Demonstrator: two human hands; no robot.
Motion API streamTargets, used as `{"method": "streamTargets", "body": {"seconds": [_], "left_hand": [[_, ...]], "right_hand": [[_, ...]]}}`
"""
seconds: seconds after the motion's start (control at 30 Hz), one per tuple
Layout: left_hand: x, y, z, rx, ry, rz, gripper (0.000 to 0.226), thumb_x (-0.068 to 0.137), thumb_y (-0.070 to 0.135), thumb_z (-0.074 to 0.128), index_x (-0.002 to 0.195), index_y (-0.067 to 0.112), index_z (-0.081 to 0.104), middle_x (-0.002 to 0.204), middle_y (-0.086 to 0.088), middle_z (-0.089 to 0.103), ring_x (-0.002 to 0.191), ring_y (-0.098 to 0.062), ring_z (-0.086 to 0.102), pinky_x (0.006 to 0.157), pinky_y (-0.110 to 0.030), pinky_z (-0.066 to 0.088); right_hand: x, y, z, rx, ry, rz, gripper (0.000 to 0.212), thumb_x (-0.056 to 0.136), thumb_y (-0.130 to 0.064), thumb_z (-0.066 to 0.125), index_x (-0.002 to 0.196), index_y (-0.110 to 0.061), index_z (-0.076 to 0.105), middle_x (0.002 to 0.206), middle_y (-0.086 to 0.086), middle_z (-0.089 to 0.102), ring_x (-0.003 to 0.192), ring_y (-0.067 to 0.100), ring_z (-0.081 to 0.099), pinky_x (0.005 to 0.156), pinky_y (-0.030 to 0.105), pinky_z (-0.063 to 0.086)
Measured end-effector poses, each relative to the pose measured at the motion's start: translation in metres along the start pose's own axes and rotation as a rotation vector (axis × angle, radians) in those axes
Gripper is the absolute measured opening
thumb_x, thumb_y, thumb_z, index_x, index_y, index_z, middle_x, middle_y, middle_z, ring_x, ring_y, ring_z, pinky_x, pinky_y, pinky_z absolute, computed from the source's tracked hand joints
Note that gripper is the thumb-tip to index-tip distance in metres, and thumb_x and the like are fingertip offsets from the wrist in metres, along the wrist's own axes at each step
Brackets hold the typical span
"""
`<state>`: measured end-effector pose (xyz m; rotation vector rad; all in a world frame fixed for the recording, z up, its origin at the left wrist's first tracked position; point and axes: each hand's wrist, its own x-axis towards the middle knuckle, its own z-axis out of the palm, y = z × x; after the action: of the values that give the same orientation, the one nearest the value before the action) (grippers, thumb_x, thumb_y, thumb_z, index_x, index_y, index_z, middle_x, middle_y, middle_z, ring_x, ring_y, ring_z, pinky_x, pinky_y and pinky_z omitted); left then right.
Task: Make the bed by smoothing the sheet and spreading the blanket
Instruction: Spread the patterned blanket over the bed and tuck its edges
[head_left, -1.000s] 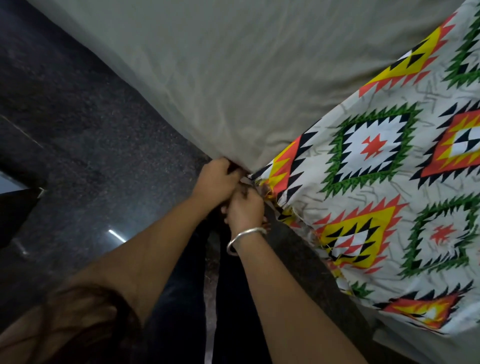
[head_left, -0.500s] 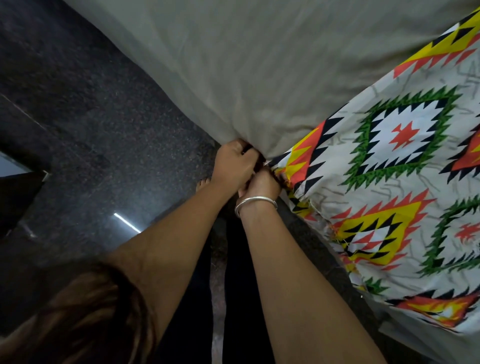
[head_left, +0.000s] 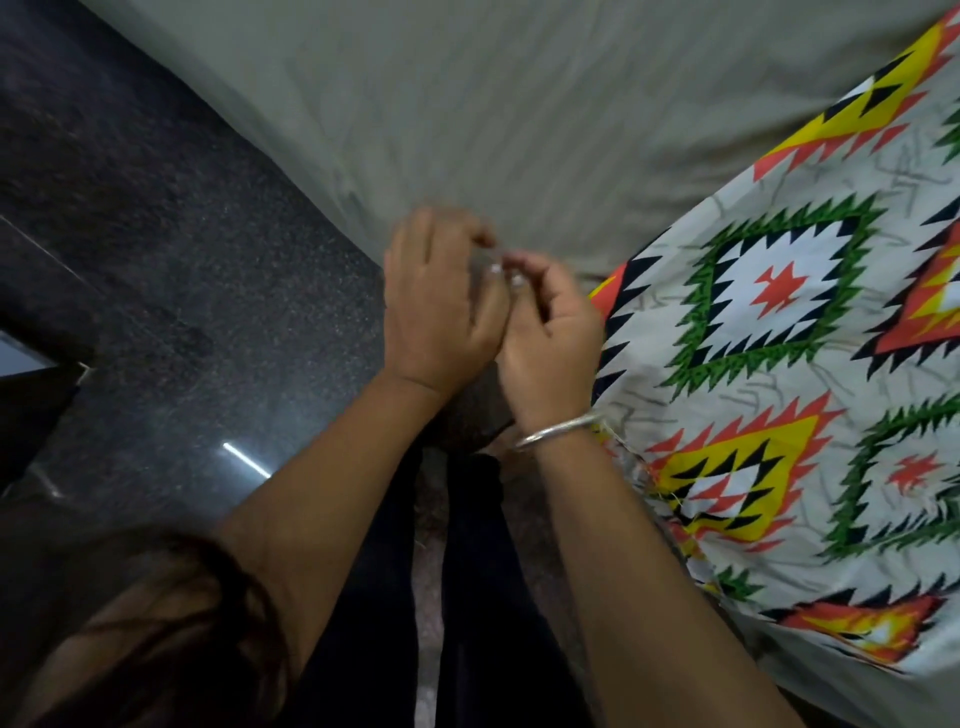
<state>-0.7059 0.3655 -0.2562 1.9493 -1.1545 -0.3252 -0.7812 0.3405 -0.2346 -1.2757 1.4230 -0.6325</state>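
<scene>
A plain grey-green sheet covers the bed across the top of the view. A white blanket with green, red and yellow diamond patterns lies over the bed's right part, its corner near the bed's edge. My left hand and my right hand, which wears a silver bangle, are pressed together in front of the sheet's edge, just left of the blanket corner. Their fingers are curled and the fingertips meet. Motion blur hides whether any cloth is pinched between them.
Dark speckled stone floor runs along the bed's left side, with a dark piece of furniture at the far left. My dark-trousered legs stand against the bed's edge.
My hands were gripping the blanket corner down at the sheet's edge. They have since lifted up and left, away from that corner, and the blanket corner now lies flat on the bed.
</scene>
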Motion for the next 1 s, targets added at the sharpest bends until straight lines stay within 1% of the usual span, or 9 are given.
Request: {"method": "streamTargets", "body": {"seconds": [0.13,0.23,0.33,0.47,0.6,0.67,0.8,0.87,1.0], "left_hand": [[0.059,0.023,0.03,0.19,-0.166,0.234,0.035,0.087,0.021,0.047,0.115,0.007,0.061,0.119,-0.015,0.062,0.108,-0.03,0.057,0.094,-0.039,0.039],[0.088,0.029,0.054,0.446,-0.463,0.227,0.057,0.092,0.035,0.043,0.143,0.012,0.035,0.15,-0.007,0.035,0.139,-0.026,0.031,0.113,-0.047,0.018],[0.086,0.02,0.063,0.65,-0.706,0.278,0.086,0.084,0.056,0.04,0.151,0.012,0.008,0.159,-0.007,0.005,0.146,-0.028,0.002,0.115,-0.051,0.0],[0.054,0.004,0.039,0.629,-0.689,0.556,0.085,0.08,0.059,0.044,0.149,0.015,0.021,0.155,-0.009,0.022,0.142,-0.033,0.021,0.113,-0.057,0.01],[0.028,-0.017,0.0,0.591,-0.841,0.68,0.088,0.077,0.061,0.043,0.148,0.014,0.024,0.154,-0.008,0.027,0.142,-0.028,0.022,0.114,-0.054,0.009],[0.029,-0.017,-0.012,0.431,-0.862,0.641,0.074,0.08,0.05,0.045,0.14,0.009,0.04,0.143,-0.011,0.045,0.135,-0.024,0.036,0.114,-0.049,0.014],[0.043,0.025,0.0,0.166,-0.672,0.486,0.035,0.081,0.023,0.048,0.099,-0.003,0.062,0.094,-0.022,0.064,0.088,-0.032,0.055,0.086,-0.038,0.037],[0.046,0.055,0.025,0.15,-0.633,0.508,0.038,0.084,0.023,0.05,0.107,-0.005,0.061,0.104,-0.025,0.062,0.093,-0.034,0.054,0.083,-0.038,0.039],[0.042,0.092,0.096,0.315,-0.68,0.723,0.048,0.084,0.024,0.054,0.125,0.001,0.054,0.129,-0.019,0.056,0.121,-0.037,0.052,0.1,-0.051,0.039]], "right_hand": [[0.065,-0.03,-0.037,-0.573,0.197,-0.484,0.024,0.084,-0.006,0.052,0.103,-0.003,0.067,0.097,0.013,0.068,0.086,0.026,0.063,0.073,0.024,0.04],[0.118,-0.034,-0.037,-0.793,0.074,-0.261,0.04,0.095,-0.01,0.038,0.134,-0.006,0.046,0.141,0.02,0.04,0.13,0.031,0.04,0.103,0.028,0.029],[0.129,-0.031,-0.033,-1.055,-0.056,0.048,0.048,0.101,-0.01,0.024,0.147,-0.005,0.016,0.155,0.02,0.009,0.144,0.034,0.003,0.117,0.038,0.005],[0.078,-0.018,-0.022,-1.306,-0.237,0.115,0.053,0.101,-0.011,0.02,0.148,0.001,-0.002,0.156,0.019,0.003,0.141,0.046,-0.007,0.111,0.061,-0.002],[0.022,-0.025,-0.006,-1.346,-0.399,0.115,0.065,0.096,-0.014,0.032,0.143,0.011,-0.005,0.152,0.029,0.005,0.138,0.051,-0.007,0.107,0.07,0.002],[0.007,-0.036,-0.009,-1.225,-0.456,0.075,0.071,0.091,-0.019,0.043,0.144,0.01,0.004,0.151,0.028,0.012,0.14,0.047,0.003,0.11,0.063,0.012],[0.01,-0.041,-0.046,-0.658,-0.064,-0.207,0.047,0.078,-0.011,0.047,0.124,-0.001,0.051,0.118,0.02,0.054,0.106,0.038,0.052,0.088,0.043,0.042],[0.025,-0.025,-0.072,-0.577,0.123,-0.31,0.047,0.075,-0.011,0.044,0.119,0.003,0.056,0.115,0.022,0.058,0.105,0.038,0.054,0.09,0.045,0.044],[0.054,0.02,-0.133,-0.66,0.209,-0.27,0.052,0.086,-0.009,0.041,0.135,0.008,0.039,0.137,0.025,0.045,0.13,0.04,0.039,0.112,0.047,0.028]]}}
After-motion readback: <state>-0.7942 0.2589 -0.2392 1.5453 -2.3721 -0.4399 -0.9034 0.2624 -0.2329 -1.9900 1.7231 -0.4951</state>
